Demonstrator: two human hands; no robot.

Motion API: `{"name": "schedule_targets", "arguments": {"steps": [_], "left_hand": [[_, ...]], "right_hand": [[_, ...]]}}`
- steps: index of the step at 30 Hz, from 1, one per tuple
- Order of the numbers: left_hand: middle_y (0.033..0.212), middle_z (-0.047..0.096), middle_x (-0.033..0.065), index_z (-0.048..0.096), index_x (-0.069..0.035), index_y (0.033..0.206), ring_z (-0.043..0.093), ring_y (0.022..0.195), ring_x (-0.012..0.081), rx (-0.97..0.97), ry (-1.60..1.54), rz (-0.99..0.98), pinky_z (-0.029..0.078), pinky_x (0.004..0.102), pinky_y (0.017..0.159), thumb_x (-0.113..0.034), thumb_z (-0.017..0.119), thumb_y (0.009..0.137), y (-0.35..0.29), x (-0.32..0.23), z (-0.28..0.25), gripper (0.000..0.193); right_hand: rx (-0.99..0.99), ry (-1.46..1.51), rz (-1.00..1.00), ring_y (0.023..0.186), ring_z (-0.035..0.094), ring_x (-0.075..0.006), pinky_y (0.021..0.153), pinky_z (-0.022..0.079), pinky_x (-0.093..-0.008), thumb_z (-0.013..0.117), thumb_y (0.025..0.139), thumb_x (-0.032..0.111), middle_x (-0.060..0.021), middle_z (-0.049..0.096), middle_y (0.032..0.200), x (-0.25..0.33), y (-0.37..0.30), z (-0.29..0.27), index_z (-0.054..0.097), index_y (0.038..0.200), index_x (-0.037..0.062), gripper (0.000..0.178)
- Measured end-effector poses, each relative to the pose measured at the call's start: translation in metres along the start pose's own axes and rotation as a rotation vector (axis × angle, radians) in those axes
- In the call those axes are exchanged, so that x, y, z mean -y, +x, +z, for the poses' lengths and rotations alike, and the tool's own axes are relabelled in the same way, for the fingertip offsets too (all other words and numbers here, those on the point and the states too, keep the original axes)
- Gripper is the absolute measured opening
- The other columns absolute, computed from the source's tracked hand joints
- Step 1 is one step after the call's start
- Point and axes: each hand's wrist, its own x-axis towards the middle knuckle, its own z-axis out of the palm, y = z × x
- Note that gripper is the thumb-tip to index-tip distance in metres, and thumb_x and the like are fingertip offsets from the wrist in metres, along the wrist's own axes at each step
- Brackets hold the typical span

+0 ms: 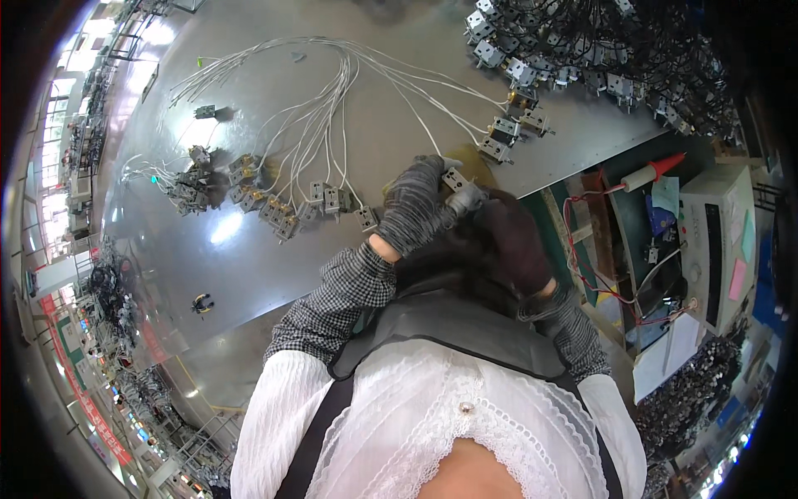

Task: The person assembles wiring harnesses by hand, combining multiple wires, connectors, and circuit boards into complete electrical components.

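Observation:
In a grey knitted glove, my left hand (420,204) is closed on a small boxy metal switch-like part (455,178), gripped between thumb and fingers. A white wire runs up and away from near this part. My right hand (507,237), in a dark maroon glove, is close beside it to the right; its fingers are smeared and partly dark, so their grip does not show. Several similar metal parts with white wires (331,198) lie on the table left of my left hand. A few more such parts (507,131) rest beyond my hands to the right.
The metal table (399,108) spreads out ahead. At its far right sits a big heap of metal parts with black wires (573,58). A red-tipped probe (652,173) with a red lead and a pale instrument box (719,241) are to my right. A small roll (201,303) lies near left.

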Motion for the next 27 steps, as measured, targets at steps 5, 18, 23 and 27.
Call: {"name": "schedule_targets", "arguments": {"steps": [5,18,23,27], "left_hand": [[0.130,0.064,0.0165,0.053,-0.007,0.145,0.067,0.111,0.0346,-0.039,-0.195,0.116,0.053,0.0424,0.100,-0.025,0.085,0.082,-0.019,-0.009,-0.032,0.073],[0.084,0.069,0.0076,0.074,-0.012,0.103,0.067,0.088,0.0284,0.139,0.613,0.169,0.044,0.0456,0.087,-0.043,0.087,0.071,-0.046,0.005,-0.071,0.047],[0.087,0.072,0.0048,0.075,-0.013,0.110,0.068,0.092,0.0265,-0.113,0.569,0.154,0.034,0.0565,0.108,-0.046,0.086,0.070,-0.022,-0.009,-0.027,0.053],[0.086,0.073,0.0020,0.074,-0.016,0.117,0.069,0.093,0.0262,-0.135,0.601,0.170,0.025,0.0634,0.117,-0.050,0.083,0.077,-0.011,-0.005,-0.020,0.054]], "right_hand": [[0.186,1.246,0.632,0.101,0.067,-0.0182,0.087,0.056,-0.0336,0.060,0.106,0.022,-0.0113,0.070,0.114,-0.005,-0.009,-0.003,0.060,0.126,0.0010,0.030],[0.024,0.865,0.281,0.096,0.065,-0.0141,0.086,0.054,-0.0293,0.057,0.106,0.018,-0.0090,0.070,0.110,-0.024,0.049,-0.007,0.063,0.123,-0.0009,0.026],[-0.109,0.547,0.239,0.091,0.067,-0.0172,0.078,0.054,-0.0323,0.060,0.103,0.016,-0.0095,0.070,0.102,-0.025,0.055,-0.008,0.066,0.118,0.0022,0.022],[0.076,0.531,0.351,0.090,0.069,-0.0213,0.080,0.054,-0.0348,0.065,0.098,0.016,-0.0117,0.070,0.099,-0.022,0.037,-0.022,0.066,0.118,0.0045,0.023]]}}
